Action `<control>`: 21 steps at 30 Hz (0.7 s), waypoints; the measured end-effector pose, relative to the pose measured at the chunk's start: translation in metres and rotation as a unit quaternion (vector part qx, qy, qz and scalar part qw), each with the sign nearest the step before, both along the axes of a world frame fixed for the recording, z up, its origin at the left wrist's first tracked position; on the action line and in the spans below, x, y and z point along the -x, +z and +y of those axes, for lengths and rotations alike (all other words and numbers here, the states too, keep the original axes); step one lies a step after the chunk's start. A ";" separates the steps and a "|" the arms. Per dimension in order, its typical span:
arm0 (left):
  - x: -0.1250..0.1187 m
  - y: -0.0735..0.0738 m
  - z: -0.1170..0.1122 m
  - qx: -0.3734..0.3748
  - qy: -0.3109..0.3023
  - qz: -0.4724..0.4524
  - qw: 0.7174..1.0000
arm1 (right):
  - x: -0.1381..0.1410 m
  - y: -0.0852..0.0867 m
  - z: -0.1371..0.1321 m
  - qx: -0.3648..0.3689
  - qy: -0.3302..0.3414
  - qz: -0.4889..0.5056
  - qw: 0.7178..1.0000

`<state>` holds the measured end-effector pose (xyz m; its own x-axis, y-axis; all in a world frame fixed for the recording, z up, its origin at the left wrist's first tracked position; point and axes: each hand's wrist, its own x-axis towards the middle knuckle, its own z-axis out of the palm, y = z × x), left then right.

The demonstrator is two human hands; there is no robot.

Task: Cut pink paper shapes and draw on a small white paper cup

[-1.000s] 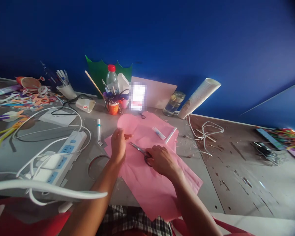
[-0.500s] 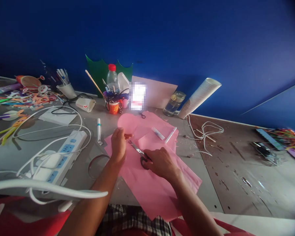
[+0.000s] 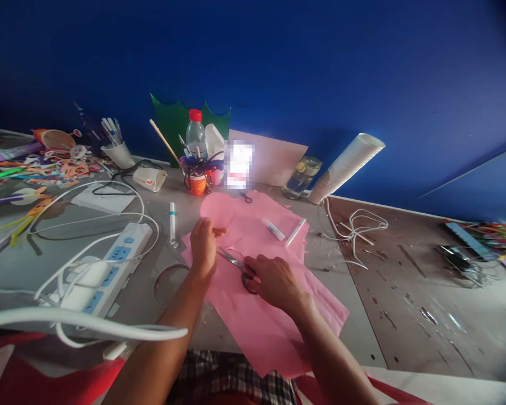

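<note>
Left hand (image 3: 203,246) pinched rounded pink paper (image 3: 216,210); right hand (image 3: 276,279) gripped scissors (image 3: 238,264) by dark handles (image 3: 247,283), blades (image 3: 231,258) over pink sheets (image 3: 255,326) on table (image 3: 185,209).

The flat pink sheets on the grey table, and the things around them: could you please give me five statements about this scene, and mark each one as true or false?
1. The right hand holds metal scissors with dark handles. True.
2. The left hand holds a white cup. False: it holds a rounded, flat pink piece.
3. The leaning stack of white cups is to the right of the clear container with liquid. True.
4. The long white power strip with blue sockets lies to the right of both hands. False: it lies to their left.
5. The clear bottle with a red cap stands in front of the green sheet with a scalloped top. True.
</note>
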<state>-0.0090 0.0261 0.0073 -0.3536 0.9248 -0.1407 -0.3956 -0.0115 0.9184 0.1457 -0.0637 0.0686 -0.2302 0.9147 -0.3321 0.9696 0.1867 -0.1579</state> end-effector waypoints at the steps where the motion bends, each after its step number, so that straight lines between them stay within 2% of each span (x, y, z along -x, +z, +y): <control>1: 0.000 0.000 0.000 0.000 0.000 -0.002 1.000 | 0.001 0.000 0.001 0.002 0.006 -0.004 1.000; 5: 0.001 0.000 0.001 -0.001 0.003 -0.011 1.000 | -0.001 -0.001 0.001 -0.004 0.016 0.011 1.000; 9: 0.003 0.002 0.004 0.002 0.023 -0.015 1.000 | -0.020 -0.006 0.004 0.009 -0.017 0.145 0.989; 11: 0.003 0.003 0.004 -0.002 0.031 -0.023 0.999 | -0.033 -0.011 0.008 0.023 -0.067 0.242 0.968; 13: 0.002 0.004 0.002 -0.010 0.021 -0.028 0.999 | -0.044 -0.017 0.013 0.024 -0.114 0.339 0.934; 16: -0.001 0.007 -0.003 -0.031 -0.013 -0.033 0.999 | -0.052 -0.023 0.020 0.026 -0.131 0.448 0.884; 18: -0.003 0.009 -0.006 -0.041 -0.027 -0.036 0.998 | -0.050 -0.023 0.022 0.046 -0.125 0.470 0.872; 21: -0.005 0.011 -0.008 -0.033 -0.031 -0.039 0.998 | -0.042 -0.018 0.022 0.069 -0.135 0.454 0.878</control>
